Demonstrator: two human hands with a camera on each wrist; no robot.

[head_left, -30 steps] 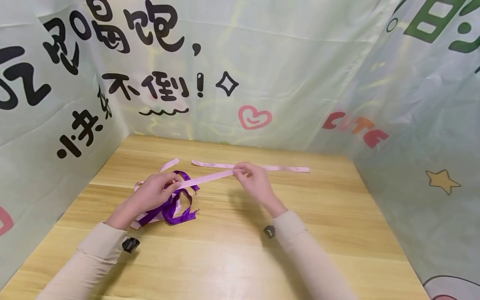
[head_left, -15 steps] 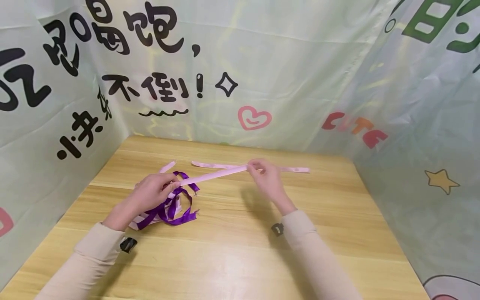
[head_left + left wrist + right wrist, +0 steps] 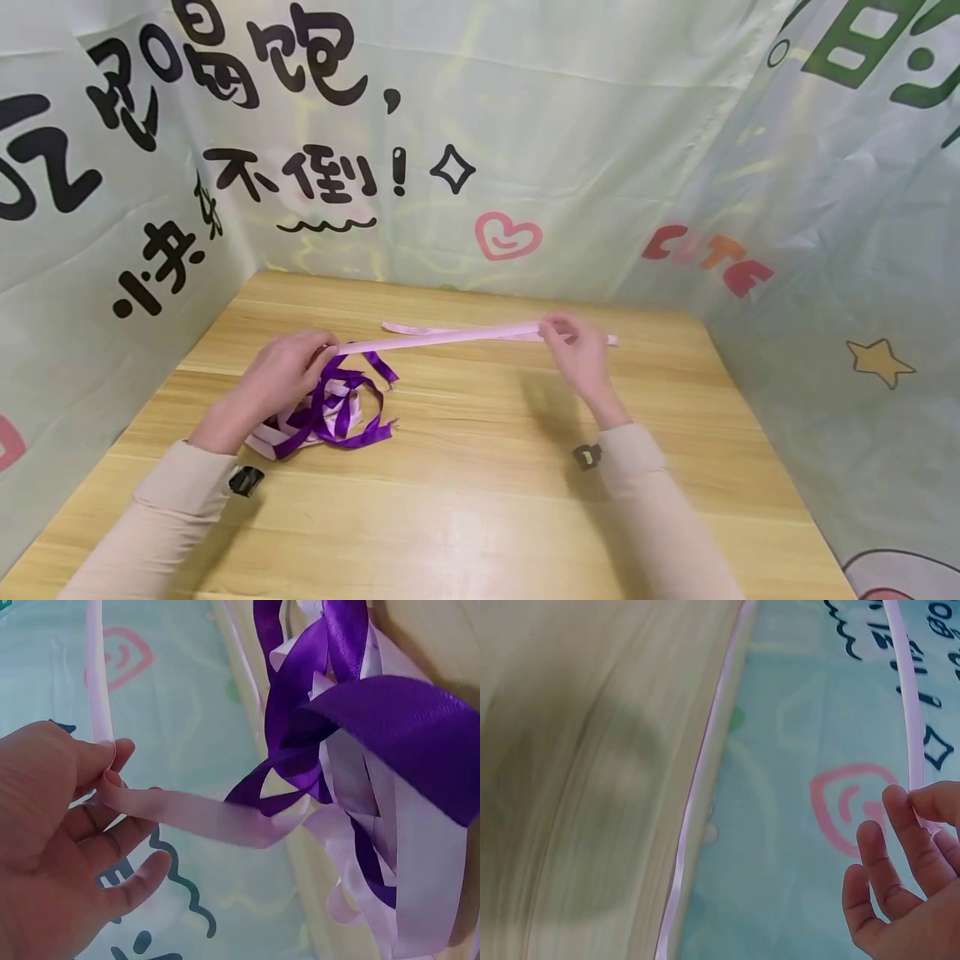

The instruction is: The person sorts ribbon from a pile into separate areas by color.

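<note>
A pale pink ribbon is stretched taut above the table between both hands. My left hand pinches it between thumb and fingertips; in the left wrist view the ribbon runs on from that pinch towards the pile. The right hand pinches its other end between thumb and index finger, the remaining fingers loosely bent in the right wrist view. Below and beside the left hand lies a tangled pile of purple ribbon and pink ribbon, partly hidden by that hand.
A second pink ribbon lies straight along the back of the wooden table, partly behind the held one. Printed fabric walls enclose the table at the back and both sides. A small black device sits at the left cuff.
My right hand has moved right, drawing out a longer stretch of pink ribbon. The left hand has shifted slightly left and up. The purple ribbons mostly stay in place.
</note>
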